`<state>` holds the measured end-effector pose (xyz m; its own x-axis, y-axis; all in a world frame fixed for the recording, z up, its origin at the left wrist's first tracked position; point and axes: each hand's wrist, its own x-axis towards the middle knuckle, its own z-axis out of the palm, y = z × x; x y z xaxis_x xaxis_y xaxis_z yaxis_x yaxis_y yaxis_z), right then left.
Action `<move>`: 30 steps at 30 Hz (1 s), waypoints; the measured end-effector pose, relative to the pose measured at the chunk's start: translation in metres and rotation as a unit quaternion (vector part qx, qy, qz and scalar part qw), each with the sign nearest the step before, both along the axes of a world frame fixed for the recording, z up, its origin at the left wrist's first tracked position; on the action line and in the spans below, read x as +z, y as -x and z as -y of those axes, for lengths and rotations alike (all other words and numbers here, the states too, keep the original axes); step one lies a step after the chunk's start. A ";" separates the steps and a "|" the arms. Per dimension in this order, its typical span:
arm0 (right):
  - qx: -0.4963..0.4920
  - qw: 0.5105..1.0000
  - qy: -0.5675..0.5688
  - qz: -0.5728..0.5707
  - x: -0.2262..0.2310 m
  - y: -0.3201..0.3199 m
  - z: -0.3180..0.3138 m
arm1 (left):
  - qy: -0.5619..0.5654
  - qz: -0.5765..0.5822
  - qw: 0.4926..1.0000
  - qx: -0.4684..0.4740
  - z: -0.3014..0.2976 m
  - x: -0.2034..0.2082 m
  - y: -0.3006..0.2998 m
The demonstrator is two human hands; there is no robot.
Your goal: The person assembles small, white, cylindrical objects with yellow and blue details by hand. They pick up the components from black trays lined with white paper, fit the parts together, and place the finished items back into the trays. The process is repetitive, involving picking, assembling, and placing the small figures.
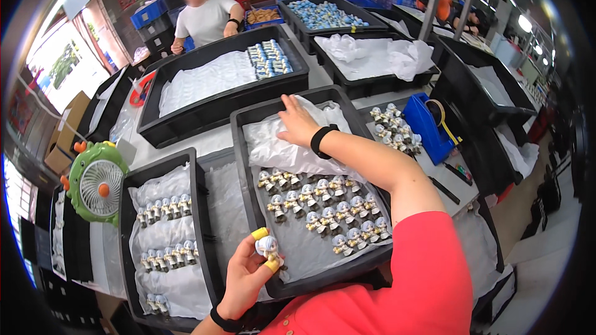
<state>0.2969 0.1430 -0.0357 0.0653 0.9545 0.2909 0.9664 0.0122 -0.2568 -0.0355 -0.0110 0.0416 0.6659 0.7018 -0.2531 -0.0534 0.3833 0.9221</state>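
- The left hand, yellow caps on two fingertips, pinches a small white-and-blue figurine at the near rim of the black plastic tray.
- The right hand reaches forward, fingers spread flat on crinkled white plastic sheeting in that tray.
- Rows of matching small figurines stand below it.
- A blue tape dispenser sits to the right.

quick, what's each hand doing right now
left hand: closed on a small white figurine, fingers wearing yellow finger cots.
right hand: open, flat on the crinkled white plastic sheet in the black tray.
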 end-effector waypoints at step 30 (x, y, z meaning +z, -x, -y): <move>-0.272 0.936 0.202 -0.094 0.007 -0.154 0.396 | -0.028 -0.089 0.966 -0.240 -0.042 0.015 -0.136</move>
<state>0.4506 -0.2527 -0.0284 0.5871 0.7951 -0.1522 0.7390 -0.6032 -0.3002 0.1009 0.0315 0.0568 0.8671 0.3395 -0.3647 0.2799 0.2737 0.9202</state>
